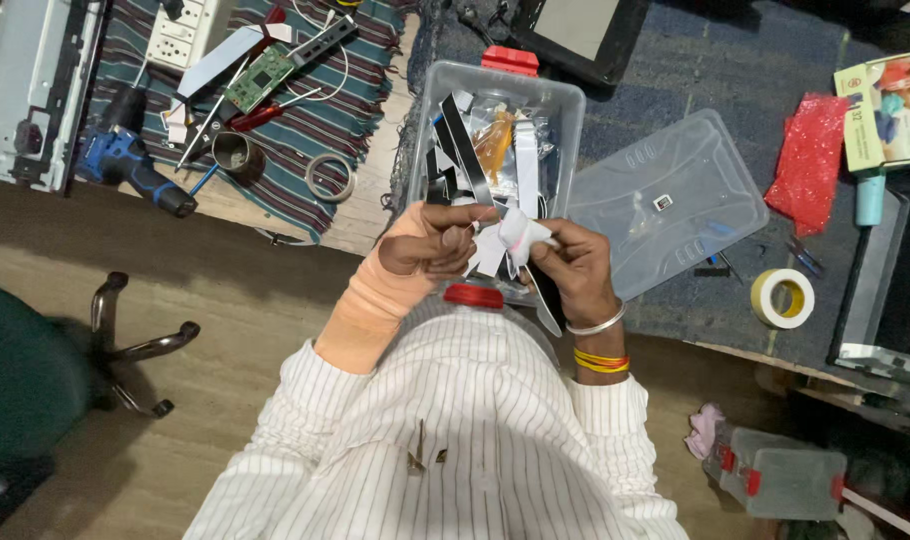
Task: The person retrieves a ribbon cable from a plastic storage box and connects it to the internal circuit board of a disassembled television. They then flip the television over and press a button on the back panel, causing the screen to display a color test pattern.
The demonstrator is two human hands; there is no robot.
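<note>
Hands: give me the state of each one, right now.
Left hand: closed on the bundle of flat ribbon cables, above the clear plastic box.
Right hand: closed on the same bundle from the other side.

Electronics repair workshop: bench (375, 215) strewn with a cordless drill (125, 165), bare circuit board (259, 78), power strip (180, 35), tape rolls (783, 297), bin of flat ribbon cables (495, 140).

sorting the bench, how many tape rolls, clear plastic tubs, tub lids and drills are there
Tape rolls: 2, a yellow-cored white roll and a small clear roll
Clear plastic tubs: 1
Clear tub lids: 1
Blue and black drills: 1
Total: 5
</note>
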